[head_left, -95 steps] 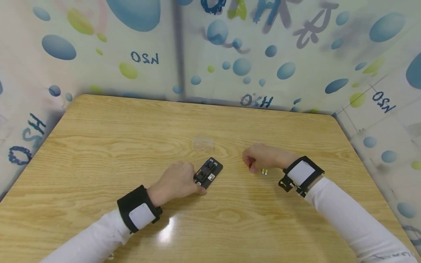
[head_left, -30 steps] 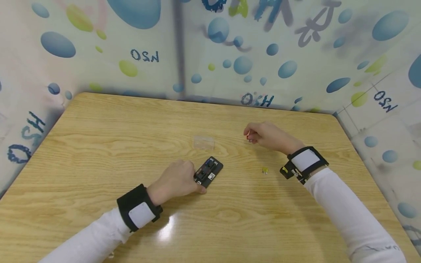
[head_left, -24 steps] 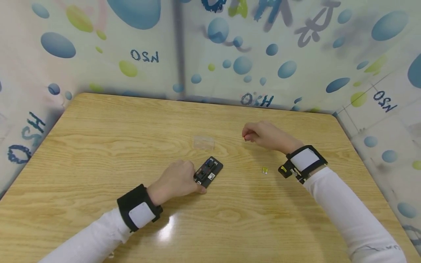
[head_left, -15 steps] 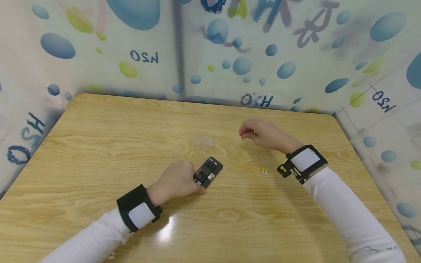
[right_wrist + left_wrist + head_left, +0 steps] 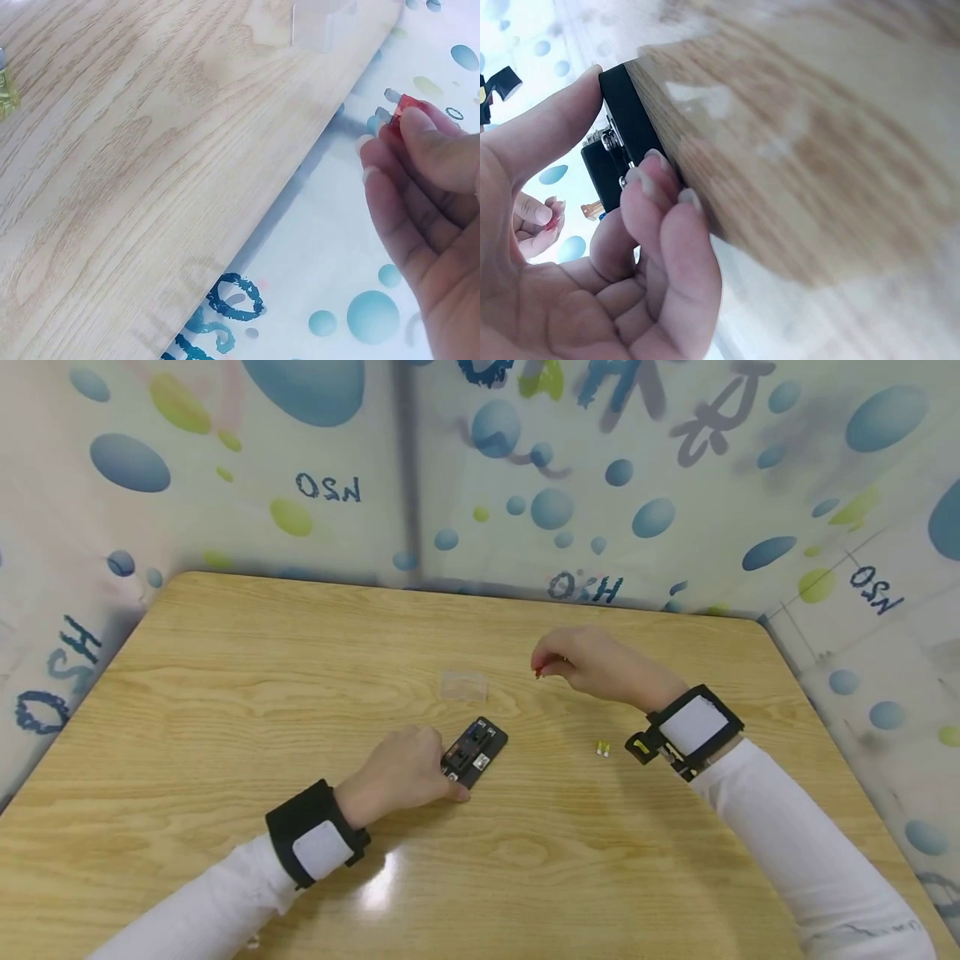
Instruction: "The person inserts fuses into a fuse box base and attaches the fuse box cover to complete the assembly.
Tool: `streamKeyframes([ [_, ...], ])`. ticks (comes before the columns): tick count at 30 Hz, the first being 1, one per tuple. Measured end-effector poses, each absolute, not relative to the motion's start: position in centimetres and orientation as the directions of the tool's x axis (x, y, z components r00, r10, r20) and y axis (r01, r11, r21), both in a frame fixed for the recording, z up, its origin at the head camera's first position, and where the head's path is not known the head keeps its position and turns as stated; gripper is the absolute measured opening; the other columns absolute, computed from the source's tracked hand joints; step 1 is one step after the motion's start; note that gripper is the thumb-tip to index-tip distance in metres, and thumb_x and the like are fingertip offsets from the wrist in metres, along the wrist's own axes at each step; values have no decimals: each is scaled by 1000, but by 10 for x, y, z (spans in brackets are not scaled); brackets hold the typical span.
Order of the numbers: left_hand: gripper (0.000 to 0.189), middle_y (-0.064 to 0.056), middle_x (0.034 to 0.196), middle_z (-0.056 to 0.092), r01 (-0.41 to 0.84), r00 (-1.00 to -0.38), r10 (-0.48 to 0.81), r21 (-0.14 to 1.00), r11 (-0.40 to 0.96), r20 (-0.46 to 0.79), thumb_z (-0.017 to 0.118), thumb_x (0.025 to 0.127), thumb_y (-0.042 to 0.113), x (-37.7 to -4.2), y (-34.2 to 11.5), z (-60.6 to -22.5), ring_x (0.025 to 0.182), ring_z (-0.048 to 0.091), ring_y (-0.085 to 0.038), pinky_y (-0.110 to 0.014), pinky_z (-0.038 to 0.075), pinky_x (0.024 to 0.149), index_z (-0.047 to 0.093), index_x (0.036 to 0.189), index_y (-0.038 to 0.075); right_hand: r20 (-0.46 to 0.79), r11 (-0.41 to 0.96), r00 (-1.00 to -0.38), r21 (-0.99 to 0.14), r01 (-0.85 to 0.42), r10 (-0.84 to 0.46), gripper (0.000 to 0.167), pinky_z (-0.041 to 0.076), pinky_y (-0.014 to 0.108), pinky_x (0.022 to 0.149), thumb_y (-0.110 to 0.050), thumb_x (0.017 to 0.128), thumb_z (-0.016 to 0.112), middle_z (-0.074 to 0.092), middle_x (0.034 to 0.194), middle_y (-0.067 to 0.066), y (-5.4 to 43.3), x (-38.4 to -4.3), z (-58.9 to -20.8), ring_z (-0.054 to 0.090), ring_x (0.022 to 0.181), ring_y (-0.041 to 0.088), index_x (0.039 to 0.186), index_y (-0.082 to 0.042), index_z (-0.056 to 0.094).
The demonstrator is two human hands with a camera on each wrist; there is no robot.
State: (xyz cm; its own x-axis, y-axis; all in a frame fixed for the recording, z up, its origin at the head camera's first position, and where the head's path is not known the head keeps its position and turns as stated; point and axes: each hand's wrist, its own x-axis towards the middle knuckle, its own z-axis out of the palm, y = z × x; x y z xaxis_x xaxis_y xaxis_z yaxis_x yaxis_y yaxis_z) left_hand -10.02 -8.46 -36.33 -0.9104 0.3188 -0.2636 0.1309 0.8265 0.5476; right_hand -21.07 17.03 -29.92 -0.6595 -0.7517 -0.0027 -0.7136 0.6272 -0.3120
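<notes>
My left hand (image 5: 397, 777) grips the near-left end of a black fuse block (image 5: 491, 739) with metal terminals, which lies slanted on the table. In the left wrist view the thumb reaches one end of the block (image 5: 630, 105), and curled fingers are at its side. My right hand (image 5: 596, 664) pinches a small red blade fuse (image 5: 407, 103) between thumb and fingers, over the table to the right of the block and farther back. Two metal prongs of the fuse stick out past the fingertips. A yellow blade fuse (image 5: 603, 749) lies on the table, nearer than the right hand.
A clear plastic cover (image 5: 463, 687) lies on the wooden table (image 5: 300, 652) just behind the fuse block, left of the right hand. Patterned walls (image 5: 337, 543) stand close behind the table and along its sides. A small pale thing (image 5: 253, 942) shows beside the left sleeve.
My right hand has risen from beside the yellow fuse and moved back, then left, with the red fuse now showing in its fingers. The left hand and fuse block have stayed put.
</notes>
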Motion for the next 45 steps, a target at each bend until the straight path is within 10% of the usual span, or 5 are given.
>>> streamKeyframes([
  [45, 42, -2, 61, 58, 135, -909, 321, 542, 829, -265, 89, 66, 38, -101, -86, -363, 53, 48, -13, -26, 38, 49, 59, 68, 8, 103, 338, -385, -309, -889, -917, 6, 55, 26, 80, -6, 93, 66, 69, 93, -1, 110, -177, -301, 64, 85, 9, 95, -11, 69],
])
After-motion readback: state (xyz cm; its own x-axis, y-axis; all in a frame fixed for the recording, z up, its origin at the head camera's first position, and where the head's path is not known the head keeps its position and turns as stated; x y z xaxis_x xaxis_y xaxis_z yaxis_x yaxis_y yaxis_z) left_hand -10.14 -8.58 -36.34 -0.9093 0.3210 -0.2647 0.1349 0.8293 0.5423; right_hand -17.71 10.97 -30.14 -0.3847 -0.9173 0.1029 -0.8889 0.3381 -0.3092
